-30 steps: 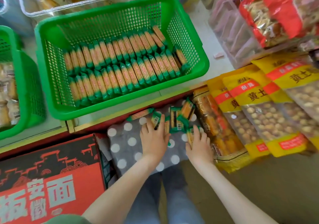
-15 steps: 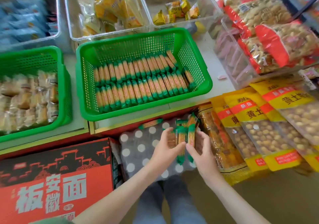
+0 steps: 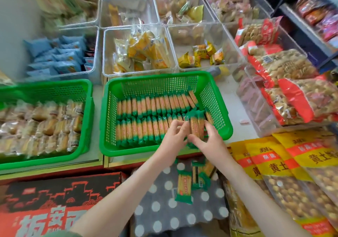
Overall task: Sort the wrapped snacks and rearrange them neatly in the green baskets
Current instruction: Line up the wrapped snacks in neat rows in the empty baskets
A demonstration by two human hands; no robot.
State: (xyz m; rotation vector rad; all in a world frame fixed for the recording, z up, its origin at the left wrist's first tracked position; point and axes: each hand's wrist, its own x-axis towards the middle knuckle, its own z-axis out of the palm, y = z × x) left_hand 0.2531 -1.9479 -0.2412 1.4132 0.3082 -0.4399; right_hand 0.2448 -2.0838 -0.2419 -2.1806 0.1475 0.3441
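Head view: the left hand (image 3: 173, 136) and right hand (image 3: 208, 138) together pinched a small bunch of green-ended snack packets (image 3: 196, 125), fingers curled round it, over the near right corner of the middle green basket (image 3: 164, 150). Loose packets (image 3: 184, 185) lay on a dotted cloth (image 3: 164, 209) below.

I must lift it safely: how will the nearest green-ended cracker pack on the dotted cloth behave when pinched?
The cracker pack probably stays stiff: it lies straight and flat. Its flat sides suggest that it will not roll. Its glossy wrapper may slip, and squeezing could crack the biscuits.
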